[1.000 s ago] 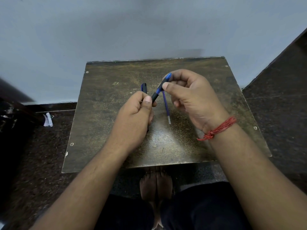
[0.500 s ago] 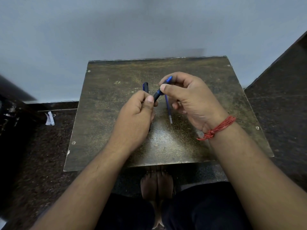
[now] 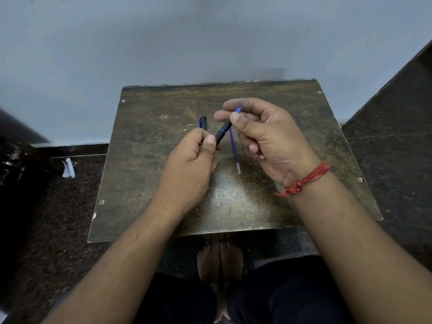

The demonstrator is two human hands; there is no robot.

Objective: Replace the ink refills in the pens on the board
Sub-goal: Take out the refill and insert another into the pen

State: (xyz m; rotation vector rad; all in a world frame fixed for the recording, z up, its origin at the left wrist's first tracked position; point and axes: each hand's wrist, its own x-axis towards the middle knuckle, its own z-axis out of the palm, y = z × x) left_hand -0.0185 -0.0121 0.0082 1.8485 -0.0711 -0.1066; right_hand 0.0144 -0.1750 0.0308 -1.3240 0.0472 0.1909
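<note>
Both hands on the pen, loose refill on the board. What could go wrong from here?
1. The right hand pinches only the pen near its blue tip; the left hand grips its lower end. A slip while twisting could drop a part.
2. The loose refill lies on the board just beneath the right hand and could get knocked and roll.
3. The pen cap lies just behind the left hand, easily nudged.

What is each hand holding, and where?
Both hold one pen: left hand grips its barrel end, right hand pinches its tip end.
</note>
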